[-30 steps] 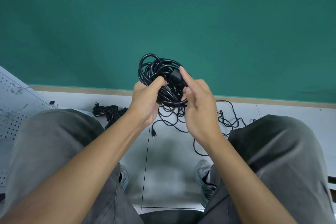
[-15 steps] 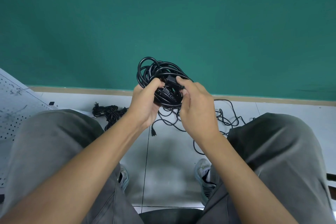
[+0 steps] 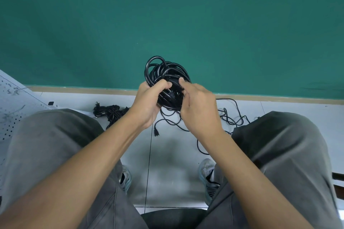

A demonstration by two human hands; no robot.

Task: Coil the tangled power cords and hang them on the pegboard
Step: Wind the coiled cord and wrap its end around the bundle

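Both hands held the coil (image 3: pixel 165 72) above the floor (image 3: pixel 167 154): the left hand (image 3: pixel 149 104) gripped its side, the right hand (image 3: pixel 197 106) pinched its top (loose cord (image 3: pixel 230 117) trailed below).

The floor (image 3: pixel 167 163) under me is pale grey tile with a dark grout line running between my feet. A bundled black cord (image 3: pixel 109 110) lies on it ahead of my left knee. A loose tangle of black cord (image 3: pixel 229 117) sprawls across the tiles ahead of my right knee, and one plug end (image 3: pixel 156 133) rests just beside the grout line. My two shoes (image 3: pixel 207 174) stand flat on the tiles. A white pegboard (image 3: pixel 13 106) lies at the far left.
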